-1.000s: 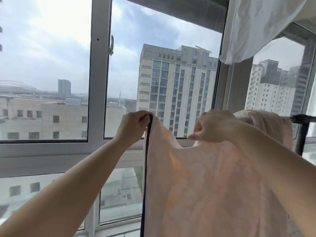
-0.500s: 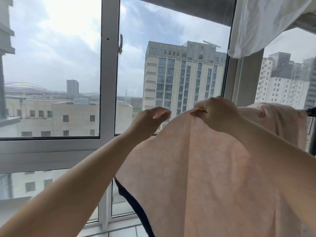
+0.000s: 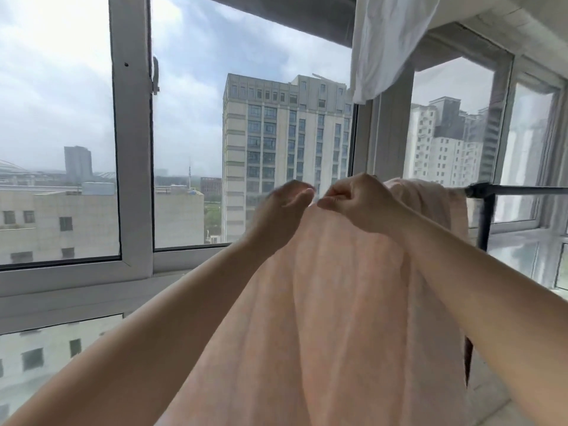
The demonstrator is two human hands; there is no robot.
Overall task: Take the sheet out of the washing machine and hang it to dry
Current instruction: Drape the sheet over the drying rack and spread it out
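A pale pink sheet hangs in front of me, spread from my hands down past the bottom of the view. Its far part is bunched over the black drying rack rail at the right. My right hand is shut on the sheet's top edge. My left hand is right beside it at the same edge, blurred, fingers curled toward the fabric; its grip is unclear.
Large windows with white frames stand straight ahead, with tall buildings outside. A white cloth hangs from above at the upper right. The rack's black upright stands at the right, near more window panes.
My left hand let go of the dark-trimmed side edge and moved right, close to my right hand. The sheet now hangs broad and the dark trim is out of sight.
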